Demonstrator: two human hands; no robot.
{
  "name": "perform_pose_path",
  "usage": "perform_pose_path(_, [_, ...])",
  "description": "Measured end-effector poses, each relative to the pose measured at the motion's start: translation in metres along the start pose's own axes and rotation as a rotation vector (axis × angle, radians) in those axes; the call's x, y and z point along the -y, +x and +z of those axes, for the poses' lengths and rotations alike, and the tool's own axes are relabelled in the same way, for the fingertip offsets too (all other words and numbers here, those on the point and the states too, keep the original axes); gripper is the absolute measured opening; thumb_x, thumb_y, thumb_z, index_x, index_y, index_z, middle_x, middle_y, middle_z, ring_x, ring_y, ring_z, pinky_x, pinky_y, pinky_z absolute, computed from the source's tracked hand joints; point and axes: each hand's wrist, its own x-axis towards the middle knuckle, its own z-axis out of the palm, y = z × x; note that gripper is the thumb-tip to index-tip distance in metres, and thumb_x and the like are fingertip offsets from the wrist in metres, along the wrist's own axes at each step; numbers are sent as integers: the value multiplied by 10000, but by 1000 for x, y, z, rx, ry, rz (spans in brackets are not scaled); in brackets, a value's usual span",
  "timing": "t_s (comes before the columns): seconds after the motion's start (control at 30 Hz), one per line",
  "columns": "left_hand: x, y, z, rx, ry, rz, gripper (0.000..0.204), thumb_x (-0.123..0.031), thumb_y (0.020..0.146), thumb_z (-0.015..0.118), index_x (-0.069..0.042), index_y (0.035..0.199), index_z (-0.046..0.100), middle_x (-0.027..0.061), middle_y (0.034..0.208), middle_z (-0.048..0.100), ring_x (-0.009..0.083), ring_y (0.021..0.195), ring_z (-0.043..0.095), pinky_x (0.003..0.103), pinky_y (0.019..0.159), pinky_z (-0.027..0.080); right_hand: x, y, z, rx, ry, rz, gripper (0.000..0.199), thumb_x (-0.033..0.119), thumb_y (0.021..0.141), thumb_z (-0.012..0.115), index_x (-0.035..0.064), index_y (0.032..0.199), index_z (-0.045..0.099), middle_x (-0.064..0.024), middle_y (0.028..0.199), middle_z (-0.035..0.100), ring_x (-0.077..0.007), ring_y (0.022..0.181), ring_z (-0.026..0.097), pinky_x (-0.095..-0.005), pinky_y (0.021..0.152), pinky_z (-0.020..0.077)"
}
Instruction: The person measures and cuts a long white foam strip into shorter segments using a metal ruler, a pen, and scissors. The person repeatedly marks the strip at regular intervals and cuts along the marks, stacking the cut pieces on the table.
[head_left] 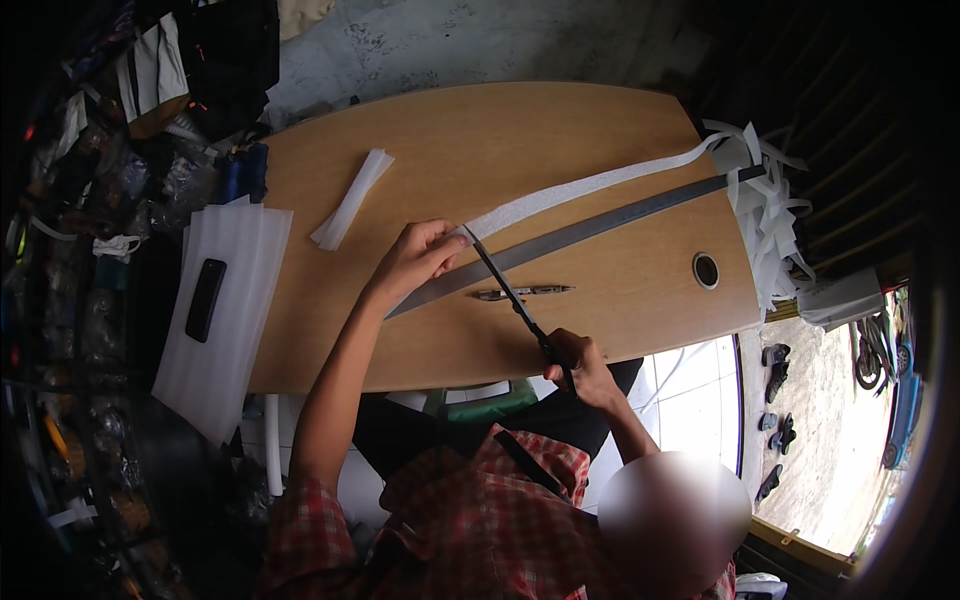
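Note:
My left hand [420, 262] pinches the near end of a long white strip [590, 182], which looks like foam or fabric and runs off to the far right edge of the table. In my right hand [582, 370] is a pair of black scissors [522, 308]. Their blades point away from me, and the tip meets the strip right beside my left fingers. Below the strip a long grey metal ruler [600, 226] lies slantwise. A pen [523, 293] rests on the wood, partly behind the scissor blades. Some short white strips [352, 198] lie together beyond my left hand.
The wooden table [640, 310] has a round cable hole [706, 270] at its right. A heap of white strips [770, 215] hangs over the right edge. White sheets [235, 300] carrying a black phone [206, 300] sit at the left. Crowded shelves [100, 330] stand beyond them.

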Motion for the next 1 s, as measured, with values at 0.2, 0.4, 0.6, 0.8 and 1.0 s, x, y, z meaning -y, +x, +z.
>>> perform_pose_path(0.2, [1,1,2,-1,17,-22,303,-309,1012,651,-22,915,657,-28,699,559,35,618,485,216,557,393,-4,0,5,-19,22,-31,770,678,778,793,-50,957,619,-100,791,618,-156,773,540,-356,693,477])
perform_pose_path(0.4, [4,0,1,7,29,2,295,-304,1009,654,-25,913,663,-31,694,558,33,611,481,218,552,384,-5,1,6,-19,-6,-24,756,661,780,800,-53,961,631,-104,785,633,-161,769,564,-352,702,484])
perform_pose_path(0.6, [1,-1,4,8,19,-5,277,-286,1018,659,-68,856,607,-52,693,514,27,606,436,213,535,341,-3,-1,6,-26,4,-5,714,619,779,825,-47,957,636,-102,771,632,-154,752,559,-347,687,480])
perform_pose_path(0.8, [5,0,3,12,29,-12,273,-289,1018,657,-62,871,619,-51,692,518,25,608,438,208,535,341,-5,-1,7,-47,-40,-14,628,548,793,842,-33,935,649,-101,720,618,-153,688,542,-348,646,469])
perform_pose_path(1.0, [3,-1,3,12,17,-21,262,-280,1017,657,-63,874,623,-51,688,516,24,608,439,203,529,336,-8,-1,9,-102,-115,41,564,470,774,880,-26,910,649,-104,692,620,-154,653,532,-351,630,466])
